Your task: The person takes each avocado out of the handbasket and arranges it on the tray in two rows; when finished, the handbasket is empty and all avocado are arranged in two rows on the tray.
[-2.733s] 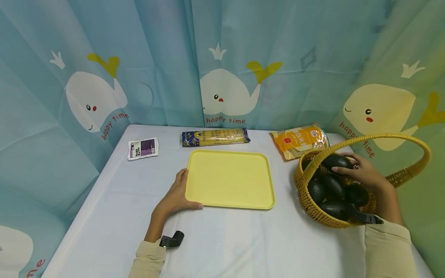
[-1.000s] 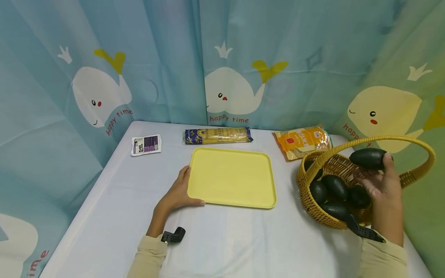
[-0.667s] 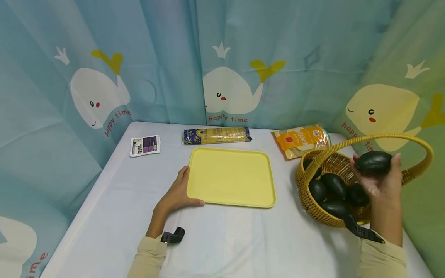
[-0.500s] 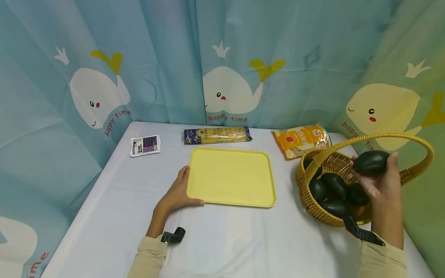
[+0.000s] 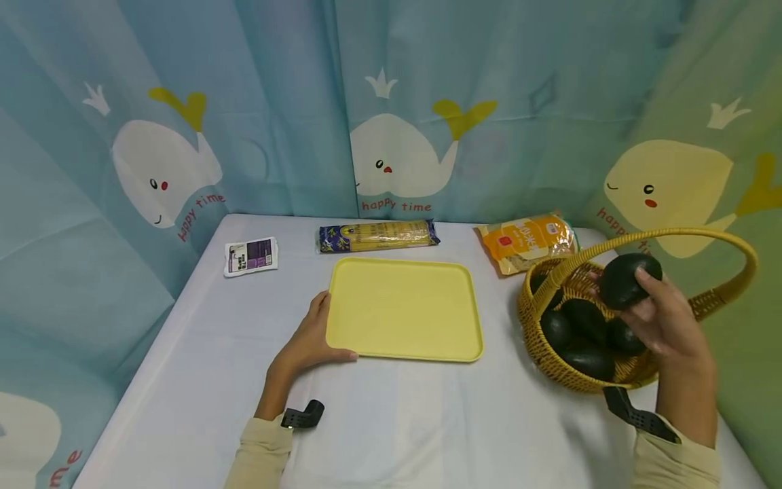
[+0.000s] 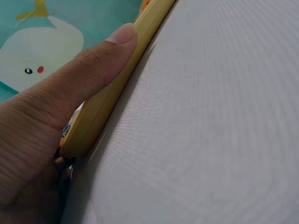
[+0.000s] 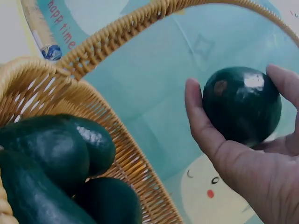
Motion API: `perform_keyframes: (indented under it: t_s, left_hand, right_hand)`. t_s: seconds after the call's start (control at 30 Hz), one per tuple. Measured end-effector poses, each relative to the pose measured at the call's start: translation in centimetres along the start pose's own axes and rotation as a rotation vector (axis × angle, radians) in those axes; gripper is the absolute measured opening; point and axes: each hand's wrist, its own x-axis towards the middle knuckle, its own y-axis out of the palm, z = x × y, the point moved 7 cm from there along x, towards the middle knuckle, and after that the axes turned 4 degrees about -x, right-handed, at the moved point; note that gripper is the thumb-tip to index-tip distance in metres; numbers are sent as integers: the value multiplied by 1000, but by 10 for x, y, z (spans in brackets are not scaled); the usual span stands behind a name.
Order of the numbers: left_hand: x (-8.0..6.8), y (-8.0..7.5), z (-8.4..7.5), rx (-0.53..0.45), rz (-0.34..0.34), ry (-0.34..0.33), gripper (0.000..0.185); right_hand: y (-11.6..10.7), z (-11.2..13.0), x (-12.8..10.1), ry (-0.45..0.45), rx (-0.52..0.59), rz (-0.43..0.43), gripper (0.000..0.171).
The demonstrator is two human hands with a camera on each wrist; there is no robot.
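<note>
A dark green, glossy avocado [image 5: 626,281] is gripped by my right hand [image 5: 662,316], between thumb and fingers, above the right side of a wicker basket [image 5: 565,370]. In the right wrist view this avocado [image 7: 242,106] appears end-on, apart from the others. Several more avocados [image 5: 588,358] lie in the basket, some partly covered by one another. My left hand [image 5: 310,339] holds the near left corner of a yellow tray [image 5: 404,309] lying flat. Its thumb [image 6: 100,67] lies along the tray's front edge in the left wrist view; its fingers are mostly hidden there.
The basket's tall handle [image 5: 666,234] arches over the right hand. Along the back of the white table [image 5: 391,421] lie a purple-and-white pouch [image 5: 251,257], a long spaghetti pack [image 5: 379,236] and an orange bag [image 5: 528,243]. A whale-print curtain [image 5: 293,122] stands behind.
My right hand has raised an avocado out of the basket, turned it, and shifted slightly left with it. The left hand keeps its place at the tray corner.
</note>
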Motion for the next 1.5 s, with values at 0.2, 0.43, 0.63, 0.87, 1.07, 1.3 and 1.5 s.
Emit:
perform_keyframes:
  t_s: [0.2,0.43,0.63,0.87,1.07,1.3,1.5]
  left_hand:
    - [3,-1,0,19,-10,15,140]
    - [2,-3,-1,26,-13,17,139]
    - [2,-3,0,26,-11,3,139]
    - [1,-4,0,14,-11,-3,140]
    - [2,-3,1,18,-12,6,140]
    - [1,-2,0,8,-11,9,141]
    - [0,0,2,12,1,-3,141]
  right_hand:
    - [14,-1,-3,36,-198,50,49]
    - [21,-1,-12,72,-435,95,50]
    - [30,-4,-15,94,-515,168,55]
    - [54,-16,-16,154,-710,381,54]
    - [70,-25,-12,156,-792,446,55]
    - [83,-39,-4,169,-891,454,57]
    - [95,-55,6,178,-1003,469,60]
